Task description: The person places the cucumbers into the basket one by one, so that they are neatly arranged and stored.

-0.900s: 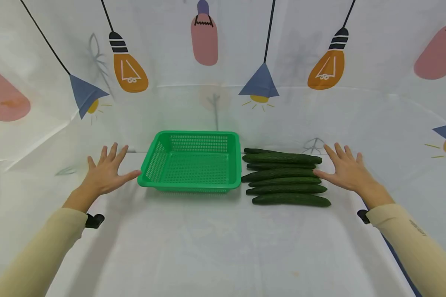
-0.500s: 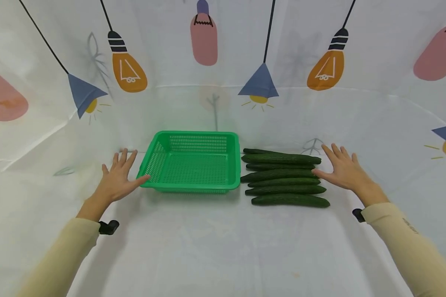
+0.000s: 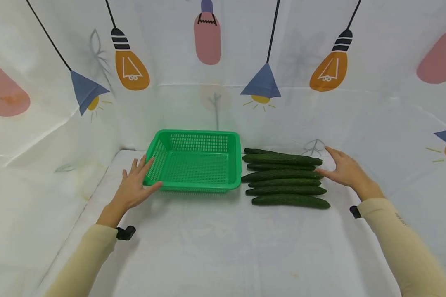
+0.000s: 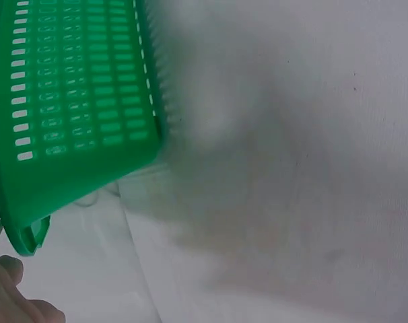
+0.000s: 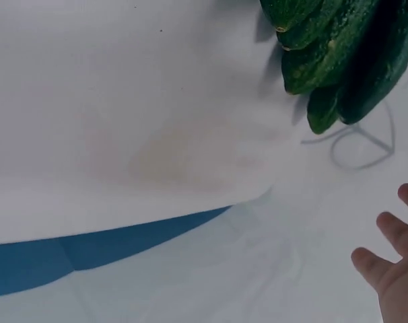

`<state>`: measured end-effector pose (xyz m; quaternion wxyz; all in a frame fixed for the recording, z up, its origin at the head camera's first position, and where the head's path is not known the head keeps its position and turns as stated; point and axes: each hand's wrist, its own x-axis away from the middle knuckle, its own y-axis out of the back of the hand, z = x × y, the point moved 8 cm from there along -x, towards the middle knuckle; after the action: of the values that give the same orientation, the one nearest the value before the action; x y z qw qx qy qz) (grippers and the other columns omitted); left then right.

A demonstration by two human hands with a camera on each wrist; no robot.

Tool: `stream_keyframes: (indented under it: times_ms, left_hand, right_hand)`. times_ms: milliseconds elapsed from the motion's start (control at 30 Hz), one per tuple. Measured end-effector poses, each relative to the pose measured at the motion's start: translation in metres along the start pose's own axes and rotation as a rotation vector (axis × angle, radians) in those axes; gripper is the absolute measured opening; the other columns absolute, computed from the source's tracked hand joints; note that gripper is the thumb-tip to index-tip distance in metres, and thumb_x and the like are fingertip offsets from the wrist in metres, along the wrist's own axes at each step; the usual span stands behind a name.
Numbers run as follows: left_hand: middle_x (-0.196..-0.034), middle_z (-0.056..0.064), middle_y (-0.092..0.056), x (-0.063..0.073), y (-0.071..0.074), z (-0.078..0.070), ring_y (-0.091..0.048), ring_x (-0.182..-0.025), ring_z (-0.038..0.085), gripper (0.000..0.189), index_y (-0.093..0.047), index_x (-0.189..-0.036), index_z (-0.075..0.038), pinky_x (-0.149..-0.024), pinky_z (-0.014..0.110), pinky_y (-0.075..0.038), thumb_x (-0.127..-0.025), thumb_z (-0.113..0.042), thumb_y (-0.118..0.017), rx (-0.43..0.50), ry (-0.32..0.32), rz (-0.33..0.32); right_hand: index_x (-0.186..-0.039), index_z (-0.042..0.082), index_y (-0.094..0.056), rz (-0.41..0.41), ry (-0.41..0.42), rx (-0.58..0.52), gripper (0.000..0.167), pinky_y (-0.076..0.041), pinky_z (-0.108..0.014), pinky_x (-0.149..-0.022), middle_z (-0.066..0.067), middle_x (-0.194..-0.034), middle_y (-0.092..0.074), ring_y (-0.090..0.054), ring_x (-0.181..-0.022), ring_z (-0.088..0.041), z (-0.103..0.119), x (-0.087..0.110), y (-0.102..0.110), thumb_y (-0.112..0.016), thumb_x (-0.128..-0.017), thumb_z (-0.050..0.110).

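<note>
A green plastic basket (image 3: 198, 185) with slotted walls stands at the back of the table, and nothing lies inside it. To its right several dark green cucumbers (image 3: 286, 189) lie side by side, roughly parallel. My left hand (image 3: 134, 187), fingers spread, is over the basket's left front corner; whether it touches the rim I cannot tell. In the left wrist view the fingertips (image 4: 12, 269) show beside the basket's corner (image 4: 36, 232). My right hand (image 3: 345, 171) hovers at the right ends of the cucumbers (image 5: 332, 54), holding nothing, its fingers (image 5: 396, 235) apart in the right wrist view.
A white cloth (image 3: 215, 243) covers the table, and a white sheet printed with lamps and bulbs (image 3: 327, 72) hangs behind it. A blue strip (image 5: 123, 245) shows along the table's edge in the right wrist view. Each wrist wears a small black device (image 3: 125, 233).
My left hand has moved right and toward me, from beside the basket to over its corner. The right hand has shifted only slightly. Basket and cucumbers keep their places.
</note>
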<state>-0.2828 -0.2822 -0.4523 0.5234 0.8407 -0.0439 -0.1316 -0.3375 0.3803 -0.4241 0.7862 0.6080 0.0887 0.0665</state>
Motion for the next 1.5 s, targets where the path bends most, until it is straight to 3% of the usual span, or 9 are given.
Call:
stream_keyframes:
  times_ms: [300,467,733,1033,1300,1500]
  left_hand:
    - [-0.173,0.014,-0.011,-0.002,-0.013,-0.003,0.003,-0.157,0.05,0.092,-0.019,-0.167,-0.025,-0.107,0.087,-0.015,-0.094,-0.059,-0.064,0.037,0.018,0.003]
    - [-0.174,0.009,-0.012,-0.003,-0.019,0.003,0.003,-0.157,0.051,0.092,-0.02,-0.166,-0.028,-0.1,0.087,-0.026,-0.093,-0.062,-0.064,0.026,0.032,0.01]
    - [-0.173,0.008,-0.016,-0.004,-0.027,0.015,-0.029,-0.15,0.052,0.09,-0.027,-0.165,-0.021,-0.107,0.078,-0.033,-0.093,-0.058,-0.068,0.098,0.029,-0.012]
    - [-0.175,0.009,-0.008,-0.006,-0.025,0.018,-0.023,-0.152,0.055,0.084,-0.028,-0.165,-0.02,-0.108,0.08,-0.028,-0.097,-0.056,-0.063,0.153,0.074,-0.04]
    - [-0.174,0.013,-0.008,-0.012,-0.023,0.021,-0.022,-0.152,0.055,0.084,-0.029,-0.164,-0.018,-0.11,0.079,-0.028,-0.097,-0.054,-0.063,0.144,0.074,-0.047]
    - [-0.173,0.016,-0.012,-0.014,-0.02,0.022,-0.023,-0.151,0.056,0.082,-0.034,-0.162,-0.014,-0.109,0.079,-0.028,-0.097,-0.051,-0.066,0.14,0.073,-0.068]
  right_hand:
    - [-0.159,-0.004,-0.026,0.06,-0.029,-0.1,0.095,-0.039,-0.074,-0.101,-0.039,-0.145,-0.044,-0.046,-0.129,-0.056,-0.002,-0.012,-0.02,-0.066,-0.096,0.055]
    - [-0.159,-0.007,-0.026,0.093,-0.03,-0.11,0.095,-0.035,-0.077,-0.105,-0.042,-0.153,-0.035,-0.038,-0.136,-0.061,0.004,-0.02,-0.03,-0.065,-0.096,0.054]
    - [-0.162,-0.002,-0.022,0.113,-0.041,-0.168,0.096,-0.027,-0.079,-0.11,-0.039,-0.161,-0.022,-0.025,-0.145,-0.06,0.009,-0.035,-0.048,-0.063,-0.097,0.056]
    - [-0.163,0.0,-0.018,0.138,-0.095,-0.238,0.1,-0.024,-0.076,-0.114,-0.035,-0.165,-0.018,-0.019,-0.15,-0.058,0.009,-0.051,-0.065,-0.062,-0.096,0.06]
    - [-0.161,-0.002,-0.025,0.186,-0.096,-0.169,0.097,-0.029,-0.078,-0.109,-0.037,-0.163,-0.022,-0.026,-0.145,-0.06,0.014,-0.057,-0.081,-0.06,-0.097,0.062]
    - [-0.157,0.003,-0.039,0.156,-0.079,-0.059,0.09,-0.036,-0.08,-0.098,-0.037,-0.158,-0.031,-0.035,-0.138,-0.061,0.021,-0.064,-0.074,-0.06,-0.095,0.065]
